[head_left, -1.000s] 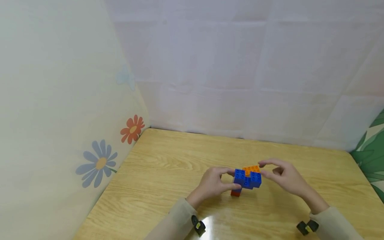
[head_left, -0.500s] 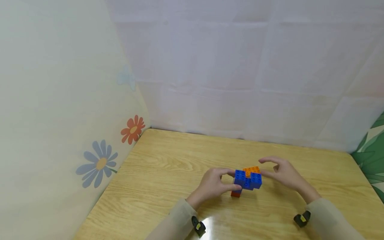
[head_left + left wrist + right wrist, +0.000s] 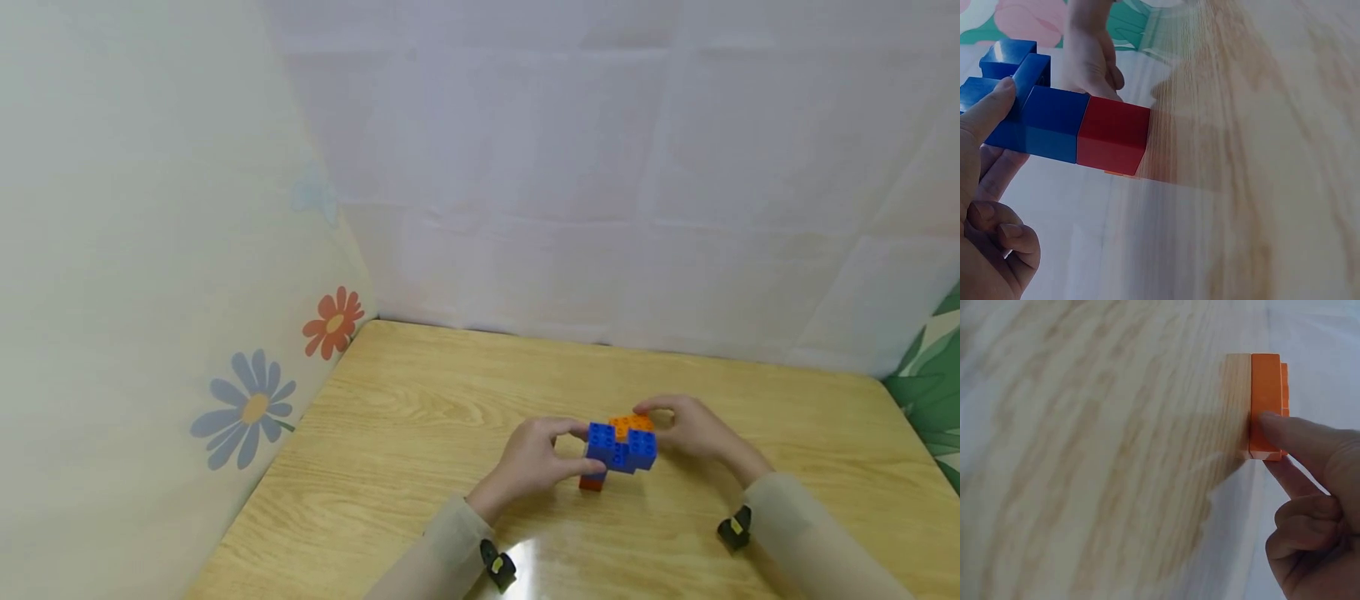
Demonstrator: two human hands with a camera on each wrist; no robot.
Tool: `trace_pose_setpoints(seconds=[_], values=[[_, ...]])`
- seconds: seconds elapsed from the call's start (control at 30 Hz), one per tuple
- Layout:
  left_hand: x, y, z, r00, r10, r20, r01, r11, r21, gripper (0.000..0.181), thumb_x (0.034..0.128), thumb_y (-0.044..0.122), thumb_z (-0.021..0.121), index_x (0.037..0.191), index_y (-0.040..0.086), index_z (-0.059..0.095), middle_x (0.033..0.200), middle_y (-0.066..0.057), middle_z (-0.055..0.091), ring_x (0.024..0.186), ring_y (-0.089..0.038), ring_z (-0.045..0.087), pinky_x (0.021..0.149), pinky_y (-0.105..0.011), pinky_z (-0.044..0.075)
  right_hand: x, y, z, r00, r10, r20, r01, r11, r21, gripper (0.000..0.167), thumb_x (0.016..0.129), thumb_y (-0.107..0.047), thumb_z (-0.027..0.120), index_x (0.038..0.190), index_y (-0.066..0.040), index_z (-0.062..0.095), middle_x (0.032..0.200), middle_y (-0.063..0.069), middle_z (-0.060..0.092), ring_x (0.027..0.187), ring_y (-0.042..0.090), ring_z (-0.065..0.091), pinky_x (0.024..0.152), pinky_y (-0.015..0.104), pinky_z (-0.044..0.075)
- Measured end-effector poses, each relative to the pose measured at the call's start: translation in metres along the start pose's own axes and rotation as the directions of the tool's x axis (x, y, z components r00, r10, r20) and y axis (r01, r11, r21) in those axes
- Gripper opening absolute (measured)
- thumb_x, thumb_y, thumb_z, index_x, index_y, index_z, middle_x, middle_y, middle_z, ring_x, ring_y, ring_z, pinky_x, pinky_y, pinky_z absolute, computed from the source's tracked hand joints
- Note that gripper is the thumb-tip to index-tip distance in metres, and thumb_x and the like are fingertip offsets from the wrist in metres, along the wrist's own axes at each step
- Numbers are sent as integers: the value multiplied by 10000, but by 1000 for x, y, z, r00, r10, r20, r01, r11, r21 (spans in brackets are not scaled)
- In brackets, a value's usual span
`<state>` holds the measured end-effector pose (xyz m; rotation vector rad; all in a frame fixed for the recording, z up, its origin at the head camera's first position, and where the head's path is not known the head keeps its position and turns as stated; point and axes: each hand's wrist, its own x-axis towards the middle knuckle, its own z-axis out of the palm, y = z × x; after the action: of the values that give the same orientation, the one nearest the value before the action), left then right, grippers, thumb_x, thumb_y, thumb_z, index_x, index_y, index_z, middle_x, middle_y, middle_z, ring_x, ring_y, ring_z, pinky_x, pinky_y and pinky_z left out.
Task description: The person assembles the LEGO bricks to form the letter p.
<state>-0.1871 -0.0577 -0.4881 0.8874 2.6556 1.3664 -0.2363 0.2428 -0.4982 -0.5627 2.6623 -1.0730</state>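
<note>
My left hand [image 3: 531, 458] pinches a small build of blue toy bricks [image 3: 602, 440] between thumb and fingers. At its foot is a red brick [image 3: 1113, 134], standing at the tabletop. Several blue bricks are joined above it, some jutting to the right. Behind the build an orange brick [image 3: 1266, 387] lies on the table, studs up. My right hand [image 3: 693, 429] pinches this orange brick, its thumb [image 3: 1279, 428] on one long side; the other fingertips are hidden behind it. From the head view, blue bricks partly cover the orange one.
The wood-grain table [image 3: 420, 408] reaches back to a pale cloth wall [image 3: 525, 167]. A white side panel with printed flowers [image 3: 253, 408] stands at the left. Green leaf print [image 3: 933, 383] shows at the right edge. Dark straps [image 3: 498, 567] sit on both wrists.
My right hand has moved left, and its fingers have closed from loosely spread to a pinch on the orange brick. My left hand and the blue build have hardly shifted.
</note>
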Motion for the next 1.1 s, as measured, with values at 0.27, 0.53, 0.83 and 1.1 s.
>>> trace_pose_setpoints(seconds=[0.27,0.53,0.83,1.1], values=[[0,0,1,1000,-1,0,1,1000,-6,455,846,483,852,1197,204,773,1084,153,743,567,-43,387,531,-223,352,-1,-2,-1,999,44,-15,-44,999,-22,340,944,-197,792,1266,-103,736,1365,163,652,1340,481,494,1011,702,417],[0,-2,1,1000,-20,10,20,1000,-15,469,839,523,838,1205,237,768,1084,186,729,623,-104,464,563,-222,372,-8,-6,-2,998,20,-67,-23,999,-35,332,943,-143,784,1264,-76,731,1327,172,672,1301,467,536,983,642,478],[0,-4,1,1000,-15,2,15,1000,1,471,841,523,838,1201,227,770,1082,186,731,592,-55,408,547,-224,358,-23,-14,-8,993,-8,-121,1,999,-50,355,950,-200,783,1280,-84,722,1311,142,684,1274,437,564,955,596,508],[0,-4,1,1000,-12,3,12,1000,3,489,840,533,834,1209,219,769,1084,180,733,564,-50,394,527,-222,356,-32,-28,-15,981,-56,-183,44,997,-71,353,949,-233,791,1266,-90,730,1251,115,712,674,127,518,588,281,435]])
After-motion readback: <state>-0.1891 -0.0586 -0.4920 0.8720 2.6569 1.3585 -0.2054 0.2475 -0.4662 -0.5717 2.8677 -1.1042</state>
